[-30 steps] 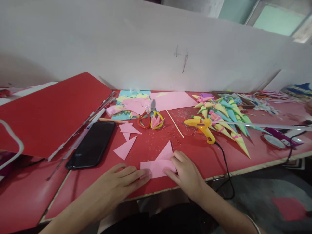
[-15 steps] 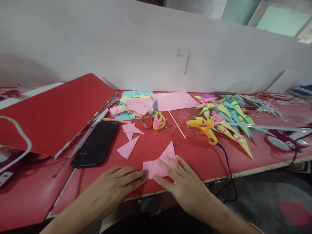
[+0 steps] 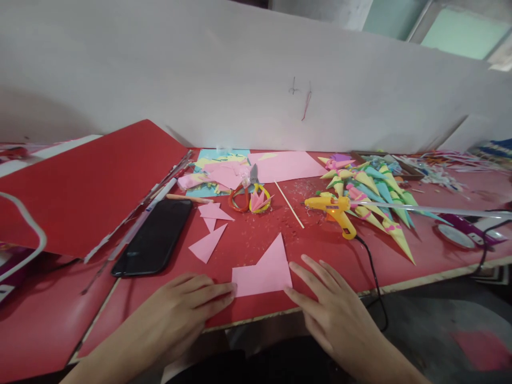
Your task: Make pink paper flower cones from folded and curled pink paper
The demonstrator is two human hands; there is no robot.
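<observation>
A folded piece of pink paper [image 3: 266,272] lies near the table's front edge, with a peak rising on its right side. My left hand [image 3: 186,304] has its thumb and forefinger closed on the paper's lower left corner. Spread fingers mark my right hand [image 3: 328,298], whose fingertips rest at the right edge of the paper. Cut pink paper pieces [image 3: 208,242] lie just beyond the left hand. Farther back, a folded pink paper shape [image 3: 260,200] covers part of the yellow handle of the scissors [image 3: 254,176].
A black phone [image 3: 154,237] and a large red sheet [image 3: 92,186] lie left. On the right, a yellow glue gun [image 3: 334,208] trails a black cord beside a pile of paper cones [image 3: 372,186]. A thin stick [image 3: 288,204] and a pink sheet [image 3: 286,166] are farther back.
My right hand has slid right off the face of the pink paper to its right edge, uncovering it. My left hand stays at the left corner.
</observation>
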